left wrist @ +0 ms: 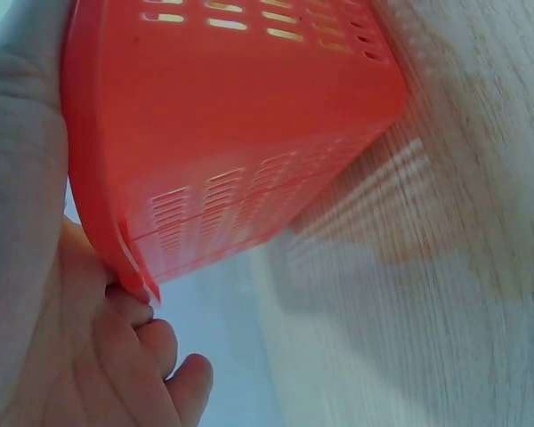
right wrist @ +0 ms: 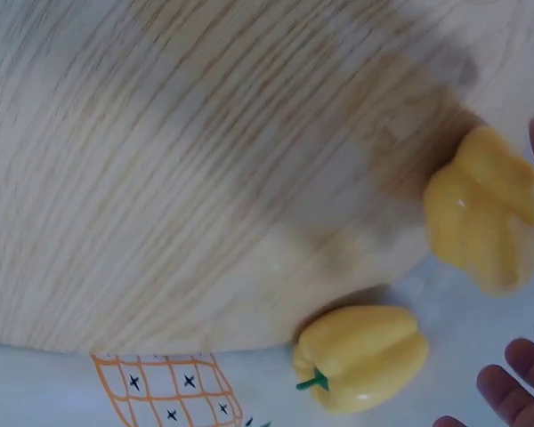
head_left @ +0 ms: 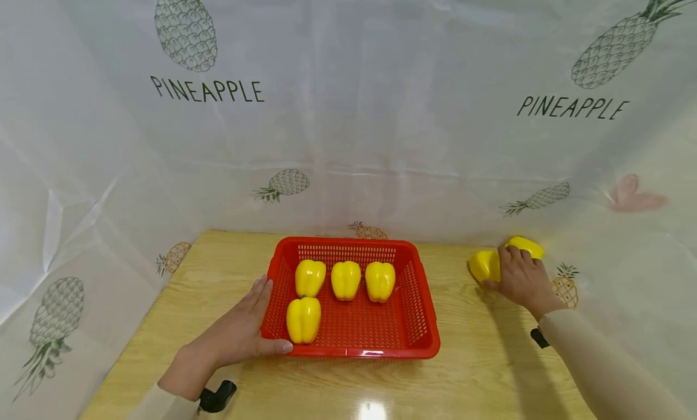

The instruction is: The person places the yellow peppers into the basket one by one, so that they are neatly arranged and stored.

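Basket [head_left: 362,329], left hand [head_left: 239,330] on rim [head_left: 381,353], right hand [head_left: 523,279] at pepper [head_left: 483,265], table [head_left: 454,323] between

Plain pale cream left sleeve [head_left: 163,406], matching cream right sleeve [head_left: 604,359], chunky rounded black left-wrist device [head_left: 219,396], partly hidden black right-wrist device [head_left: 539,338]

Yellow pepper [right wrist: 485,213] at 3 o'clock, beside the table's edge, contact with it unclear. Right hand [right wrist: 509,396] partly in frame: fingers at 4 o'clock, apart from that pepper; thumb between 2 and 3. Second pepper [right wrist: 360,356] at 5 o'clock, on its side, green stem toward 8. Pale sheet [right wrist: 36,387] at 7 o'clock bears an orange grid print [right wrist: 169,391]. Wooden table [right wrist: 160,178] spans 9 to 12.
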A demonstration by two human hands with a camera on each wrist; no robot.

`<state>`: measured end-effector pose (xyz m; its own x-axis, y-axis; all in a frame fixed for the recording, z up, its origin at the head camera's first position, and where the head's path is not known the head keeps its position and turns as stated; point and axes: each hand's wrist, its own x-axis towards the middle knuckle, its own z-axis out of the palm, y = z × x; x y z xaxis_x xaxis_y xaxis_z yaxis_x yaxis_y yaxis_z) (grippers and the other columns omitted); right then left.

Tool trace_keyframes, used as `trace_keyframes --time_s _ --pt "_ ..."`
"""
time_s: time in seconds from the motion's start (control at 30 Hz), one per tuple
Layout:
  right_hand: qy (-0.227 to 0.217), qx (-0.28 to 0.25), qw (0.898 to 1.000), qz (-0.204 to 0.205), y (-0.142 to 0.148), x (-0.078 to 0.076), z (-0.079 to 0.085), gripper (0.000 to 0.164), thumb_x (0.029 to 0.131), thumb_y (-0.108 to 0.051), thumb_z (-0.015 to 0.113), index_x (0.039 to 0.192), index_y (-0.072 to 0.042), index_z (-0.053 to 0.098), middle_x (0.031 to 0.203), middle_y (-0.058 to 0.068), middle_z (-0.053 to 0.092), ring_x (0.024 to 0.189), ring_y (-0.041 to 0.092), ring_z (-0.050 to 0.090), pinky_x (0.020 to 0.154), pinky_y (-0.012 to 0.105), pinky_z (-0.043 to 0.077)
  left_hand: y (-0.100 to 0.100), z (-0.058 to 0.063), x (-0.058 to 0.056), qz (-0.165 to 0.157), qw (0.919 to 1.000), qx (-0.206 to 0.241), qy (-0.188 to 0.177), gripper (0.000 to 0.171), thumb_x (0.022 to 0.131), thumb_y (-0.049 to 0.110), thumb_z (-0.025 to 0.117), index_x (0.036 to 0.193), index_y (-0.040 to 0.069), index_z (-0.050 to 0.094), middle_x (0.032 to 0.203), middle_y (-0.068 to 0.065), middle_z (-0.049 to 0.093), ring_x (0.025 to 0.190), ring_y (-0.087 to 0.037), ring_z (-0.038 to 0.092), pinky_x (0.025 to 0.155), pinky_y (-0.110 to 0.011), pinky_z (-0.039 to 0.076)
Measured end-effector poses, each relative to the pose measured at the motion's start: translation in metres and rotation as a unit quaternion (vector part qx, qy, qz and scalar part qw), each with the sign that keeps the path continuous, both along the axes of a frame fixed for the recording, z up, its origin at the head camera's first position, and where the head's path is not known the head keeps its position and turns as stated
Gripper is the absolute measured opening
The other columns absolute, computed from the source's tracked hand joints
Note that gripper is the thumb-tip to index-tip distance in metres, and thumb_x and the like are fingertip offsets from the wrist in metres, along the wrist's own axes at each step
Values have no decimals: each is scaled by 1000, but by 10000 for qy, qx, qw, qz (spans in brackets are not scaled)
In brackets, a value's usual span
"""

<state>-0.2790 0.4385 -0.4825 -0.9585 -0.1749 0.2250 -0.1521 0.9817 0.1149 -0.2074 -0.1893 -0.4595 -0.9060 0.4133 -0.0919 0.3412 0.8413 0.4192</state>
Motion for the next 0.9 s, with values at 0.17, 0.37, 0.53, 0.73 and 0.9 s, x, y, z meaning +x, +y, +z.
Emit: trace_keyframes --time_s 0.17,0.37,0.53,0.73,0.9 --pt "-469 156 9988 73 -4 -2 -2 103 84 -56 84 151 8 37 142 35 50 124 57 51 95 75 47 -1 -1 0 -44 10000 7 65 141 76 89 66 166 -6 15 176 -24 10 162 -44 17 123 -61 36" --pt "-626 448 9969 175 -2 -5 -3 102 82 -47 89 152 7 36 144 35 48 126 57 50 95 74 49 -1 -1 0 -19 10000 -25 27 140 76 88 67 167 -5 14 176 -24 10 162 -45 17 122 -62 36" --pt "-756 423 9958 289 4 -5 -5 96 84 -32 90 150 8 34 148 35 42 132 58 46 99 75 47 0 0 -1 -42 10000 -57 29 141 76 88 67 167 -4 11 176 -24 9 161 -45 17 123 -61 35" --pt "-180 151 9969 755 -4 4 -9 87 78 -37 95 133 8 43 132 31 54 118 50 56 92 69 51 0 2 -1 -70 10000 -40 36 141 76 88 68 167 -5 11 175 -26 9 161 -47 19 123 -62 35" --pt "55 47 9965 833 -21 18 -17 96 75 -46 95 137 7 44 129 31 57 121 51 54 96 70 48 0 2 -1 -35 10000 -68 2 142 75 88 68 167 -5 12 176 -25 9 161 -46 19 122 -62 35"
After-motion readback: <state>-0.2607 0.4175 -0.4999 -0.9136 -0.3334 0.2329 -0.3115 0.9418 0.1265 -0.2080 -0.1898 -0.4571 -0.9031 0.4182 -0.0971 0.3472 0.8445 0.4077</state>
